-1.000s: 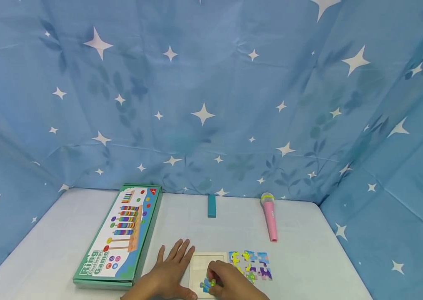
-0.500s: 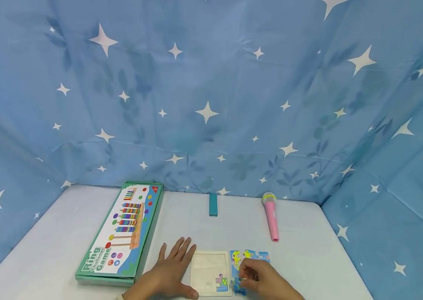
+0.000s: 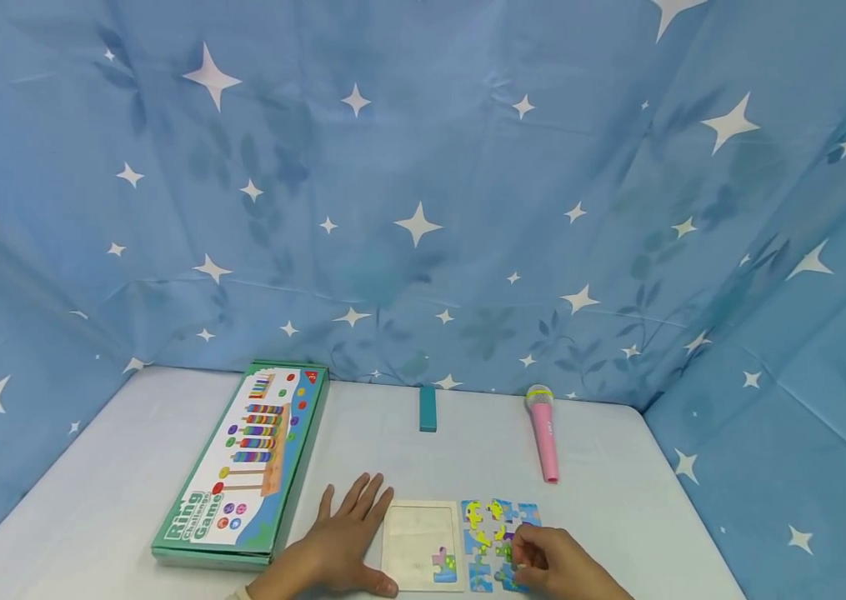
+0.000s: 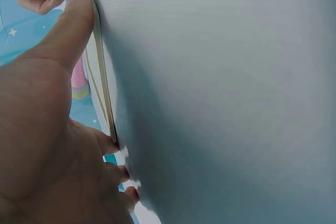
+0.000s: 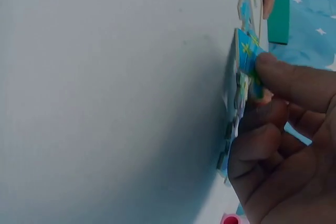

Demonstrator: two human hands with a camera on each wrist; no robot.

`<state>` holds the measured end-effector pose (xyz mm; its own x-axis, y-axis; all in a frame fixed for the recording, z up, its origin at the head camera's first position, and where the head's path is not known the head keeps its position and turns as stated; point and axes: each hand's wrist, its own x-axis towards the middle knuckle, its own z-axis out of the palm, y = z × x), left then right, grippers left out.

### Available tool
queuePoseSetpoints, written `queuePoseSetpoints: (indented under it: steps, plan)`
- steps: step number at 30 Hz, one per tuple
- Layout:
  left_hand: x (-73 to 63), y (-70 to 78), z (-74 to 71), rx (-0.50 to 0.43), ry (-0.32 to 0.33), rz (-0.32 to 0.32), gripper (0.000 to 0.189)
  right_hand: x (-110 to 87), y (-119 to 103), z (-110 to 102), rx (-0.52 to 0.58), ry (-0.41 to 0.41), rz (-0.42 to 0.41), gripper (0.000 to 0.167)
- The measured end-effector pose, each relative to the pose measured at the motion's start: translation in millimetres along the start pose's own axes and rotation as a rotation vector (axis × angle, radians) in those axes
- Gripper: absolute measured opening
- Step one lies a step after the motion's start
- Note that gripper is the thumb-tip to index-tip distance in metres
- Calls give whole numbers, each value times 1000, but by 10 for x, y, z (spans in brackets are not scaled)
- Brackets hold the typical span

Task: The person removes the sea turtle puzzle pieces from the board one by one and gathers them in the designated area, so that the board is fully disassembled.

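My left hand (image 3: 343, 542) lies with fingers spread on the white table, touching the left edge of a shallow wooden puzzle tray (image 3: 411, 529). In the tray's lower right corner sits one jigsaw piece (image 3: 444, 568), pink, green and blue. Right of the tray, several colourful loose jigsaw pieces (image 3: 477, 537) lie close together. Over their lower right part, my right hand (image 3: 561, 567) pinches a blue jigsaw piece (image 5: 245, 51) with yellow-green marks between thumb and fingers. The right wrist view shows this piece tilted up from the table.
A green "Ring Challenge Game" box (image 3: 242, 467) lies left of my left hand. Farther back are a teal block (image 3: 428, 409) and a pink toy microphone (image 3: 544, 437). A blue star-patterned curtain (image 3: 423, 167) stands behind the table and along both sides.
My right hand has left the tray and moved right to the loose pieces, where it now pinches another. The piece it held earlier lies in the tray's corner. My left hand stays put.
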<state>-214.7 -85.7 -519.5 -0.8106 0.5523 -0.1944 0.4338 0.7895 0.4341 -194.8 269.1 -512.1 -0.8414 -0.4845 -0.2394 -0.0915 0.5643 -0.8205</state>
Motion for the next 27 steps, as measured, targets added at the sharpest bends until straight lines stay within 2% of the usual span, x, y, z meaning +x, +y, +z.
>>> queuePoseSetpoints:
  steps: [6, 12, 19, 27]
  plan:
    - [8, -3, 8, 6, -3, -4, 124, 6, -12, 60, -83, 54, -18, 18]
    - [10, -6, 15, 16, 3, -2, 125, 6, -25, 100, -82, 60, -6, 17]
    - [8, 5, 1, 8, -4, -6, 125, 19, -36, 118, -164, 87, 4, 22]
    - [-1, 11, -15, 5, -7, -6, 124, 10, -80, 141, -270, 141, 63, 28]
